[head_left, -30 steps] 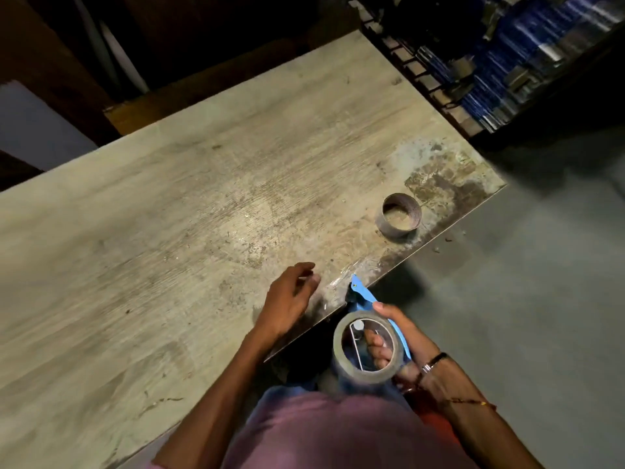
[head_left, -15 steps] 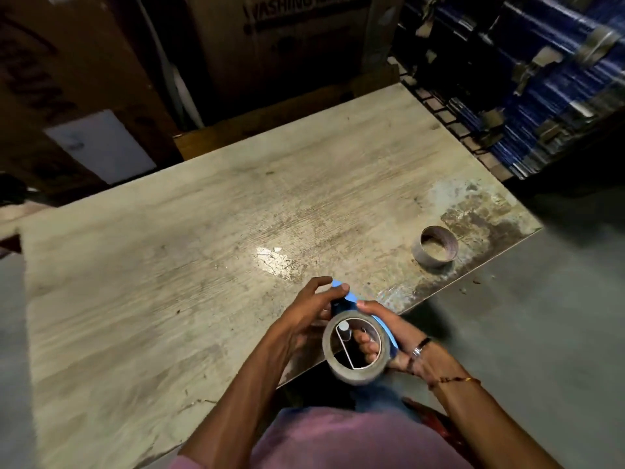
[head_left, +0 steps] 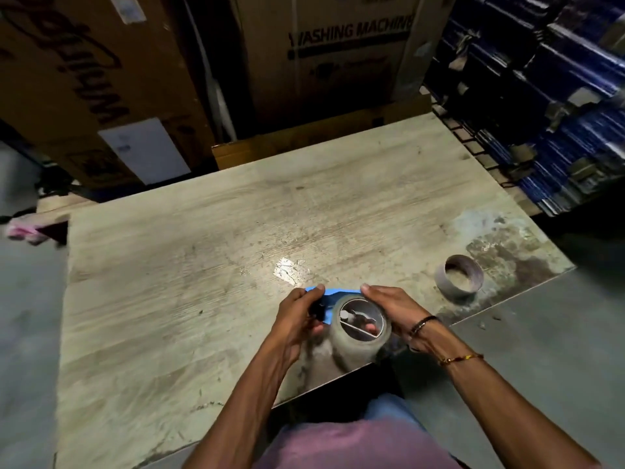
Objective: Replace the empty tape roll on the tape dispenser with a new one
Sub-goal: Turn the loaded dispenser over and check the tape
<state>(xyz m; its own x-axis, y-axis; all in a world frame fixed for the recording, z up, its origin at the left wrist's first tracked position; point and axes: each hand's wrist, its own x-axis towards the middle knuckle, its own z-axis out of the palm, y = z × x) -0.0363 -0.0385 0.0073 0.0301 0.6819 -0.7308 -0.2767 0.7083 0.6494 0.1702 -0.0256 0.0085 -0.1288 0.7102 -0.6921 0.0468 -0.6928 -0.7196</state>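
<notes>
While the new tape roll sits on the blue tape dispenser above the near edge of the wooden table, both hands are closed round the assembly. The left hand has its fingers curled on the dispenser's front end, the thumb tip meeting the blue plastic; the right hand wraps the far side of the roll, and a couple of its fingertips show through the hollow core. I'd judge the roll is being seated on the hub, so the thing to get right is pushing it squarely home before feeding the loose end forward toward the left thumb. Whether it is fully seated I cannot tell. The empty core stands well off beyond the right hand's knuckles, near the table's right edge. Ahead of both sets of fingers lies broad tabletop; just behind the wrists the table ends.
</notes>
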